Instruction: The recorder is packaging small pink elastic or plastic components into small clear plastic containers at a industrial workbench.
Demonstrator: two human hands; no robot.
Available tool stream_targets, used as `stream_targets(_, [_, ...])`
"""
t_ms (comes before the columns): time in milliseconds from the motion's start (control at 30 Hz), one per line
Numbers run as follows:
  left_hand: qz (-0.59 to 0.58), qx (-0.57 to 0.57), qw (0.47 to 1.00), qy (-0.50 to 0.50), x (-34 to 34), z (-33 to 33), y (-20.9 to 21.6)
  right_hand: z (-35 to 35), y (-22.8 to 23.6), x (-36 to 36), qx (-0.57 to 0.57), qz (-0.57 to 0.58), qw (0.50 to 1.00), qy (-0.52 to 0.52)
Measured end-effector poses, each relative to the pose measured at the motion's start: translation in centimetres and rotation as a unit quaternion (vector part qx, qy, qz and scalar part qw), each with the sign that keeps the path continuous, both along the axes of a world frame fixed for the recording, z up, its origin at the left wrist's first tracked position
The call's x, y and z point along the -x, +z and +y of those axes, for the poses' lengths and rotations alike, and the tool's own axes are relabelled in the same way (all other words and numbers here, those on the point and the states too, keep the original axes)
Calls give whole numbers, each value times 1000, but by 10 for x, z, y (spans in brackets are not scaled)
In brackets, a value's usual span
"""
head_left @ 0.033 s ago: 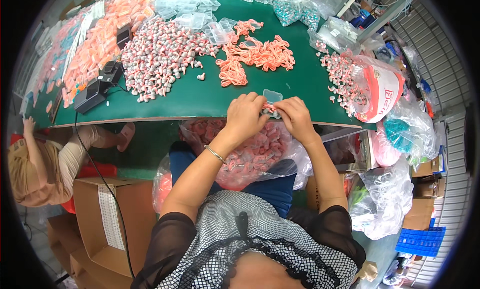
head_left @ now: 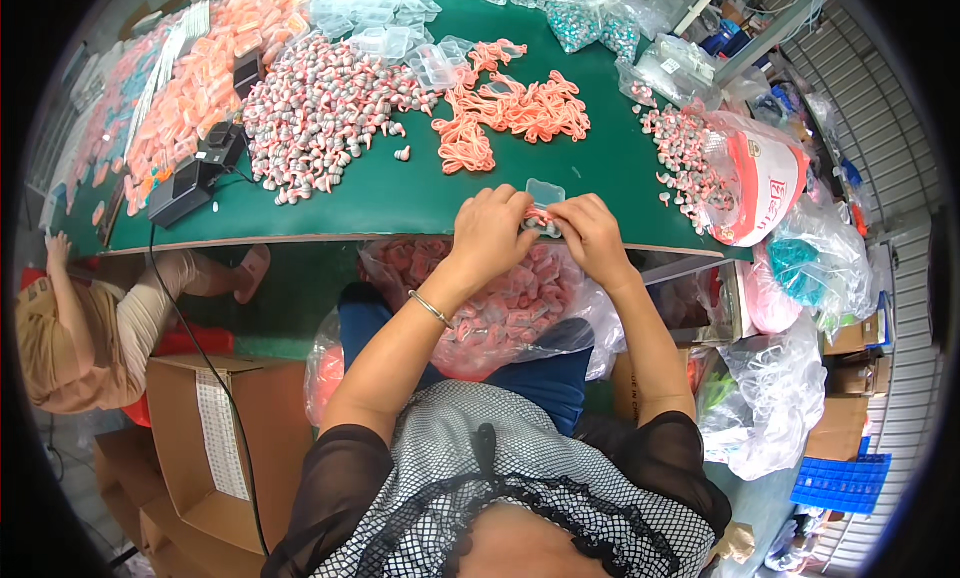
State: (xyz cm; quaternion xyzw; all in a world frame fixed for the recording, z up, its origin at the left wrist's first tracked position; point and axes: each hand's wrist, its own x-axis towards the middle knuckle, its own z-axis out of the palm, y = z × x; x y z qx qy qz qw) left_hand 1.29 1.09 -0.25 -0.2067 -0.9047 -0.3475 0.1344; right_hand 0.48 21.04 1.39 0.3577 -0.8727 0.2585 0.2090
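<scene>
At the table's front edge, both hands are closed round a small clear plastic case, its lid [head_left: 546,192] standing up, hinged away from me. My left hand [head_left: 492,228] grips the left side, thumb and fingers at the opening. On the right side, my right hand [head_left: 590,233] pinches with thumb and forefinger. Between the fingertips show small grey-and-coral pieces [head_left: 541,220], like earplugs with cord; the fingers partly hide them. Beyond the hands lies a heap of coral cords [head_left: 530,110]. Farther left spreads a large pile of grey-and-pink earplugs [head_left: 320,113].
More earplugs spill from a red-and-white bag [head_left: 765,173] at right. Clear cases [head_left: 385,40] and orange cases [head_left: 205,63] fill the far left, near a black device [head_left: 185,193] with a cable. An open bag of pink pieces [head_left: 510,313] rests below the edge. Another person [head_left: 80,328] sits at left.
</scene>
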Motion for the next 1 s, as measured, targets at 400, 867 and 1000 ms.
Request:
stream_targets(400, [16, -8, 1000, -10, 0, -2, -2, 0, -5, 5, 86, -127, 987, -39])
stream_targets(867, [13, -22, 1000, 1, -2, -1, -4, -3, -31, -36, -136, 131, 972, -139])
stream_targets(1000, [20, -28, 999, 7, -3, 0, -5, -8, -33, -50, -174, 156, 957, -172])
